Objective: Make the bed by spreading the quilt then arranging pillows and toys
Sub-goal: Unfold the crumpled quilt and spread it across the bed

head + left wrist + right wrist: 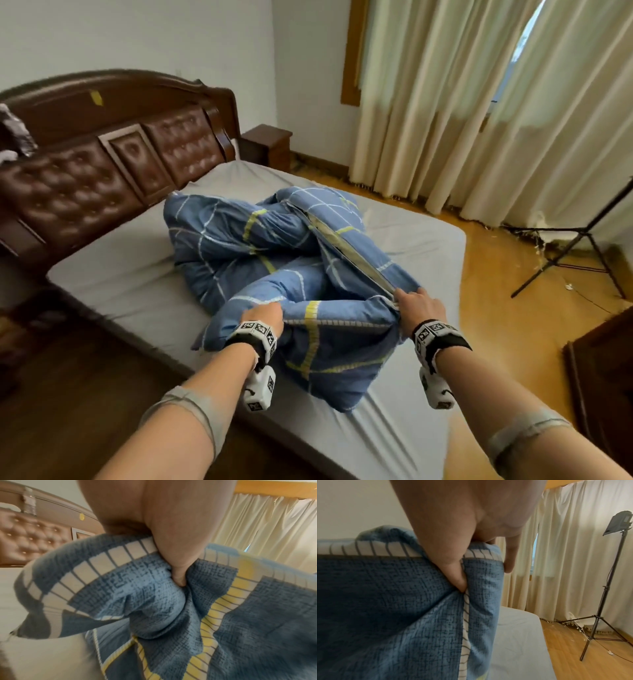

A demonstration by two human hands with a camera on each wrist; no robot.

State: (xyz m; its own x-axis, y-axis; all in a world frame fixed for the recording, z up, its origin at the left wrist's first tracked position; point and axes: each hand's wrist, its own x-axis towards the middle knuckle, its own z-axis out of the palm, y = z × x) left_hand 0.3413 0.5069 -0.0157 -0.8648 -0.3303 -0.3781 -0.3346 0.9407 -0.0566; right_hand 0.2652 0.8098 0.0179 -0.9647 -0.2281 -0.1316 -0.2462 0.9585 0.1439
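A blue quilt (pixel 260 246) with white and yellow stripes lies crumpled in a heap across the middle of the bed (pixel 120 284), which has a grey sheet. My left hand (pixel 262 317) grips the quilt's near edge at the left. My right hand (pixel 419 308) grips the same edge further right, and the edge is lifted off the sheet between them. Up close, my left thumb (pixel 178 563) presses into bunched quilt fabric (pixel 145 601). My right thumb (pixel 453 574) pinches a fold of the quilt (pixel 385 601). No pillows or toys show.
A brown tufted headboard (pixel 102 164) runs along the back left, with a nightstand (pixel 270 144) beside it. Cream curtains (pixel 479 102) hang at the right. A black light stand (pixel 575 253) rests on the wooden floor (pixel 496 308). Dark furniture (pixel 603 370) sits at the right edge.
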